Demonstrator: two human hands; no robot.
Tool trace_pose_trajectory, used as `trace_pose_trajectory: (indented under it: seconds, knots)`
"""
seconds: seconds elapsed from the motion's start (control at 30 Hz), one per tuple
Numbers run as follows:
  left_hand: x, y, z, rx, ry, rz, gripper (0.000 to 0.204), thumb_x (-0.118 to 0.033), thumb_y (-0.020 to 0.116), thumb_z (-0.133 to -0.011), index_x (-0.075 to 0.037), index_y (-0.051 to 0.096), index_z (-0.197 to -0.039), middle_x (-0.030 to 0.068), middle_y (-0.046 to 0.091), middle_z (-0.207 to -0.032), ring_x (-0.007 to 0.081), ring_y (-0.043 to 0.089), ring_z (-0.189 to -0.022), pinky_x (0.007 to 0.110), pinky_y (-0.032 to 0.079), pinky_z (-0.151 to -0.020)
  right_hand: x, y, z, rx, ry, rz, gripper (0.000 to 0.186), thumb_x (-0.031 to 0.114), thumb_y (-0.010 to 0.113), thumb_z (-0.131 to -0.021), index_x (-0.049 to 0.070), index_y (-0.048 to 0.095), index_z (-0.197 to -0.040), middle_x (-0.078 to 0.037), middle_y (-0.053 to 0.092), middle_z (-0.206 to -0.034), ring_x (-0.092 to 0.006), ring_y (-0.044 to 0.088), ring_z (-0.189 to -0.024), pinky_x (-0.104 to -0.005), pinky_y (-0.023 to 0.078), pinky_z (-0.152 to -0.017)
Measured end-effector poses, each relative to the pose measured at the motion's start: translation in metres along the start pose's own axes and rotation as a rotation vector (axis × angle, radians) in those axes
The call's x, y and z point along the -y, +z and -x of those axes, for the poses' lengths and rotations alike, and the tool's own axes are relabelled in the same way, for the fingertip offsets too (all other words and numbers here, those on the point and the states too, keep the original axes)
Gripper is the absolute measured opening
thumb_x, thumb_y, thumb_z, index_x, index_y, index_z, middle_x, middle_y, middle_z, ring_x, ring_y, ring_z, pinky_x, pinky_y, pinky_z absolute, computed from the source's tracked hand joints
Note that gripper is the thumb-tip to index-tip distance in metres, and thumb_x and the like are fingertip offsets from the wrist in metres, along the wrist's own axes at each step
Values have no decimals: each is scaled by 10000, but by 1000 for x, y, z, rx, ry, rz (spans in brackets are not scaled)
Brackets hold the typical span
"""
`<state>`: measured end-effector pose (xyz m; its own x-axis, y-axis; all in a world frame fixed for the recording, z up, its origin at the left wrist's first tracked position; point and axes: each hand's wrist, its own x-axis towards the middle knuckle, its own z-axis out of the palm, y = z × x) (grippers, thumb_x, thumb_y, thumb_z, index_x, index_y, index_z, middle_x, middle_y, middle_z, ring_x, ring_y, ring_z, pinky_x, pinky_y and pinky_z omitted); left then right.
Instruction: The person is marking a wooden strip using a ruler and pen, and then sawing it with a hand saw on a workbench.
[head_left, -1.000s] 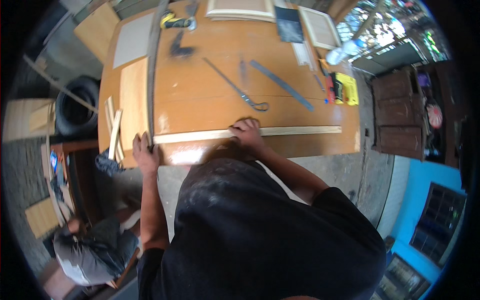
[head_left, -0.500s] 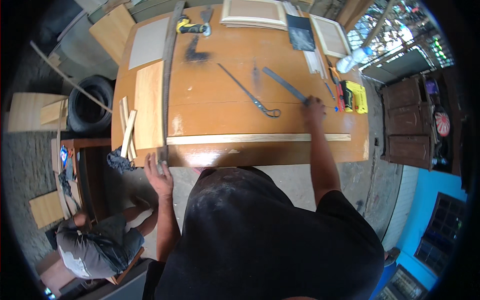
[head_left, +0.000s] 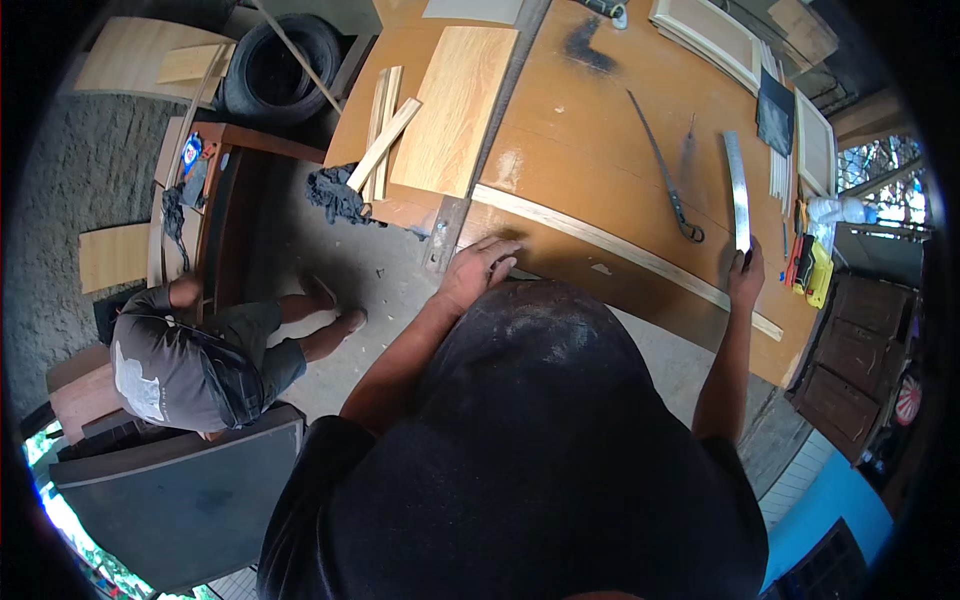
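Observation:
A long pale wooden strip [head_left: 640, 258] lies along the near edge of the brown workbench [head_left: 600, 130]. My left hand [head_left: 478, 270] rests on the bench edge beside the strip's left end, fingers spread, holding nothing. My right hand [head_left: 746, 280] grips the near end of a long metal ruler [head_left: 738, 190] that points away across the bench. A hand saw [head_left: 662, 170] lies just left of the ruler. My dark shirt hides the bench edge between my arms.
A light plywood panel [head_left: 456, 110] and thin wood slats [head_left: 382, 130] lie at the bench's left end. Framed panels [head_left: 705, 35] are at the far side, a yellow tool [head_left: 818, 272] at the right. Another person [head_left: 190, 355] crouches on the floor to the left near a tyre [head_left: 275, 70].
My right hand left the wooden strip, reached to the right and took hold of the metal ruler. My left hand shifted along the bench edge toward the strip's left end. The view turned.

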<state>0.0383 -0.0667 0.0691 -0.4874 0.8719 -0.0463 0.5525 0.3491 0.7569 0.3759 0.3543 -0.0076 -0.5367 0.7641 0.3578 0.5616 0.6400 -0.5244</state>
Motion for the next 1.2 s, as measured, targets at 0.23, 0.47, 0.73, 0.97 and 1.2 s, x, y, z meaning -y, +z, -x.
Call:
trace_pose_trajectory:
  seconds: [0.23, 0.47, 0.73, 0.97, 1.2]
  knots:
    - [28, -4, -15, 46, 200, -15, 306, -198, 629, -946, -96, 639, -1234, 132, 663, -1105, 328, 648, -1025, 396, 533, -893, 170, 6, 55, 404, 221, -95, 403, 168, 786, -826, 97, 695, -1212, -124, 640, -952, -256, 641, -880, -384, 515, -794]
    - [37, 13, -54, -5, 654, -220, 489, -169, 661, -836, -120, 591, -1317, 103, 541, -1349, 286, 510, -1278, 438, 426, -1077, 226, 72, 58, 462, -216, 6, 433, 215, 808, -739, 131, 728, -1156, -112, 607, -965, -309, 601, -932, -427, 490, -803]
    - [52, 36, -64, 143, 585, -556, 575, -193, 561, -925, -120, 442, -1483, 126, 387, -1545, 298, 342, -1454, 560, 153, -1220, 237, 99, 53, 489, -225, -22, 439, 229, 796, -735, 148, 732, -1162, -107, 600, -957, -314, 583, -956, -441, 465, -841]
    - [64, 42, -78, 100, 531, -498, 511, -159, 497, -922, -106, 506, -1430, 88, 482, -1449, 277, 391, -1395, 548, 197, -1209, 243, 102, 53, 454, -210, 39, 476, 187, 795, -732, 174, 719, -1201, -94, 593, -990, -300, 577, -989, -444, 456, -840]
    - [67, 47, -79, 29, 538, -475, 499, -118, 522, -907, -88, 540, -1404, 91, 518, -1402, 275, 424, -1361, 553, 220, -1198, 246, 103, 50, 468, -190, 99, 491, 187, 803, -728, 195, 716, -1212, -77, 574, -1032, -285, 560, -1032, -447, 444, -836]
